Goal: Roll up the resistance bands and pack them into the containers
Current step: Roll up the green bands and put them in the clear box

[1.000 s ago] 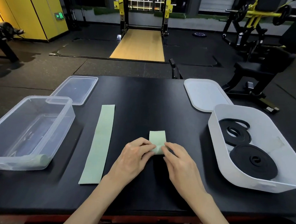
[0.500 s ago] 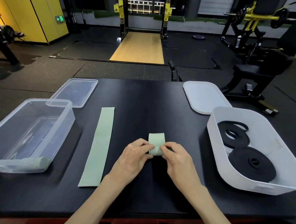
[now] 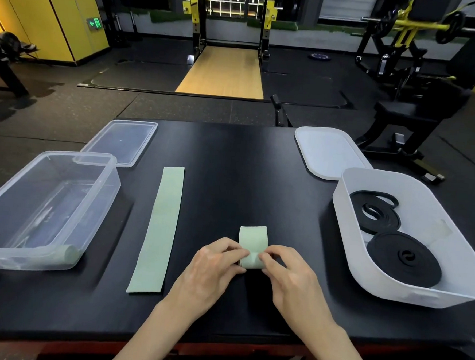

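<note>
Pinching a partly rolled green band (image 3: pixel 253 240) near the front middle of the black table (image 3: pixel 230 179), both hands work the roll at its near end. The left hand (image 3: pixel 211 264) has its fingers curled onto the roll's left side, and the right hand (image 3: pixel 289 274) has curled fingers and thumb on the right side. The fingertips nearly meet over the roll, grip narrow. A short unrolled tail of this band lies flat on the table, pointing away from the person. A second green band (image 3: pixel 160 225) lies flat and fully stretched out to the left of the hands, apart from them, running front to back. Further left sits a clear container (image 3: pixel 104 199) at the table's left edge with a rolled green band (image 3: pixel 65 252) inside at its near right corner. The clear lid (image 3: pixel 122 140) lies flat behind the container, just touching or overlapping its far corner, cannot tell which. On the right a white tub (image 3: pixel 346 250) holds two black coiled bands, the looser coil (image 3: pixel 376 213) at the back and the tighter coil (image 3: pixel 404 258) in front, edges touching. The white lid (image 3: pixel 327 152) lies flat behind the tub.
</note>
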The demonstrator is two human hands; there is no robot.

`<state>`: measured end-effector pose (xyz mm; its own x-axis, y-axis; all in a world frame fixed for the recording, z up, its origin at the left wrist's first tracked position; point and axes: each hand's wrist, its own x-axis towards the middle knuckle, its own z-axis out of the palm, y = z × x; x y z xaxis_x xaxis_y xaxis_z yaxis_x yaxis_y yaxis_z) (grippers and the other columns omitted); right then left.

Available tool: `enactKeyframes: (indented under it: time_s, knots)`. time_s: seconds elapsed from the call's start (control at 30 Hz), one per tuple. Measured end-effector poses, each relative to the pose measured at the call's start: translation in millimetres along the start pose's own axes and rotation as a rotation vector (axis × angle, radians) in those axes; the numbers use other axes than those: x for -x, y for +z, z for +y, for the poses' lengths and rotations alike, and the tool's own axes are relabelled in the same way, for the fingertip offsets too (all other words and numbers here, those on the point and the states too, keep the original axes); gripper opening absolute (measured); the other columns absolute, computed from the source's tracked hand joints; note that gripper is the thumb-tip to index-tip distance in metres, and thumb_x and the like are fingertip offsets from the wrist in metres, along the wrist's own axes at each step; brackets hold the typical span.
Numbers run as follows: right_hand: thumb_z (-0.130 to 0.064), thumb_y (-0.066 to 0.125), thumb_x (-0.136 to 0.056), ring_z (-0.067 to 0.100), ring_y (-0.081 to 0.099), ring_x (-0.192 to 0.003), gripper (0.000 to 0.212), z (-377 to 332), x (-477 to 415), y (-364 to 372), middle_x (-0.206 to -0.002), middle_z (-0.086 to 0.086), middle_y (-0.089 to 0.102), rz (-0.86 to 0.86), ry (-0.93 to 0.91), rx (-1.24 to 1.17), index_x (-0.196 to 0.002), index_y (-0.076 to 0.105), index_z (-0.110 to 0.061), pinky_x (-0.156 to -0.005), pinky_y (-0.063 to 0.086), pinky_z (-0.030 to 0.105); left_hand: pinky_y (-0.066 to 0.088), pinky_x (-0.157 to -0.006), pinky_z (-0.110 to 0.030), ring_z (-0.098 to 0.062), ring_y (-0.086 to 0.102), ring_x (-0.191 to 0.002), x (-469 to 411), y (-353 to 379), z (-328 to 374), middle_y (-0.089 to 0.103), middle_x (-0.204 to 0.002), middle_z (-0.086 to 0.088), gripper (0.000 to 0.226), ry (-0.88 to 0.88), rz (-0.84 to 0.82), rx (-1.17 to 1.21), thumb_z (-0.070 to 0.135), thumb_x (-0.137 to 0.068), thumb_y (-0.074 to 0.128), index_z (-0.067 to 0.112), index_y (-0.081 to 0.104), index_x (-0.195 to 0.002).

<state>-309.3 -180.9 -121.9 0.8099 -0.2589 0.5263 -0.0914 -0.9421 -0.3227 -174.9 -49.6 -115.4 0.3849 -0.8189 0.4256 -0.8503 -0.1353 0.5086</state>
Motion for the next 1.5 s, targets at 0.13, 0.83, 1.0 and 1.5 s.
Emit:
enactKeyframes:
  time_s: [0.13,0.83,1.0,1.5]
  knots:
    - [0.012,0.076,-0.068,0.018,0.061,-0.08,0.033,1,-7,-1,-0.095,0.004,0.063,-0.022,0.023,-0.018,-0.096,0.071,-0.005,-0.066,0.052,0.023,0.05,-0.071,-0.019,-0.006,0.06,-0.078,-3,-3,1,0.063,-0.097,0.005,0.032,0.007,0.005,0.002,0.009,-0.075,0.077,0.013,0.068,-0.105]
    - [-0.001,0.077,-0.074,0.013,0.058,-0.094,0.029,3,-21,-8,-0.102,-0.003,0.062,-0.092,0.042,-0.088,-0.1,0.072,-0.011,-0.081,0.044,0.013,0.043,-0.073,-0.003,-0.004,0.063,-0.075,-20,-6,-5,0.071,-0.087,0.005,0.015,-0.048,0.029,0.051,0.019,-0.079,0.067,0.014,0.076,-0.09]
    - [0.005,0.072,-0.075,0.017,0.058,-0.084,0.024,6,-28,-4,-0.092,-0.002,0.061,-0.089,0.013,-0.065,-0.093,0.074,-0.011,-0.069,0.053,0.026,0.044,-0.074,-0.008,-0.007,0.062,-0.077,-21,-6,-4,0.068,-0.092,0.003,0.017,-0.022,0.024,0.017,0.018,-0.082,0.065,0.012,0.073,-0.095]
    - [0.002,0.077,-0.072,0.016,0.062,-0.093,0.027,3,-30,-3,-0.098,-0.001,0.067,-0.045,0.086,-0.088,-0.097,0.072,-0.007,-0.085,0.045,0.018,0.044,-0.075,-0.005,-0.005,0.061,-0.076,-25,-4,-10,0.069,-0.089,0.005,0.016,-0.022,0.039,0.046,0.018,-0.078,0.07,0.012,0.075,-0.092]
